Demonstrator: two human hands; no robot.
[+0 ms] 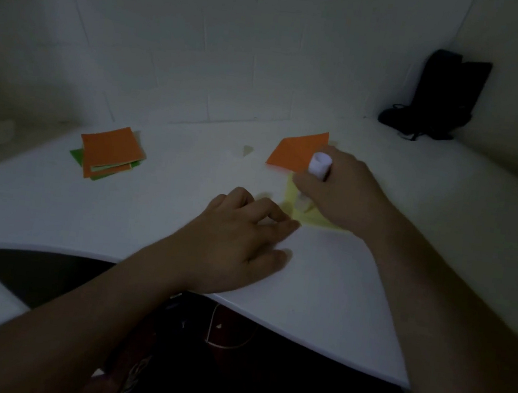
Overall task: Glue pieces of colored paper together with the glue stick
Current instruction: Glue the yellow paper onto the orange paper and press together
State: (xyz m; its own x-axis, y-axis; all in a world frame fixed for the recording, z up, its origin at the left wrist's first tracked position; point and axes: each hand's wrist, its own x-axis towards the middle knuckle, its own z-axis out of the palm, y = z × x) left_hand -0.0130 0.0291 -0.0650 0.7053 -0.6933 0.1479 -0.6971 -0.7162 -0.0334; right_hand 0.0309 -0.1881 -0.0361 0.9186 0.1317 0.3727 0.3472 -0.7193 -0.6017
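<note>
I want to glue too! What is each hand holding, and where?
The right hand grips the glue stick around its middle. The left hand holds nothing; its fingertips touch the yellow paper's corner.

We saw two bare forearms with no sleeves, watch or rings behind the left grip (238,246) and the right grip (343,193); no gloves covered either.
</note>
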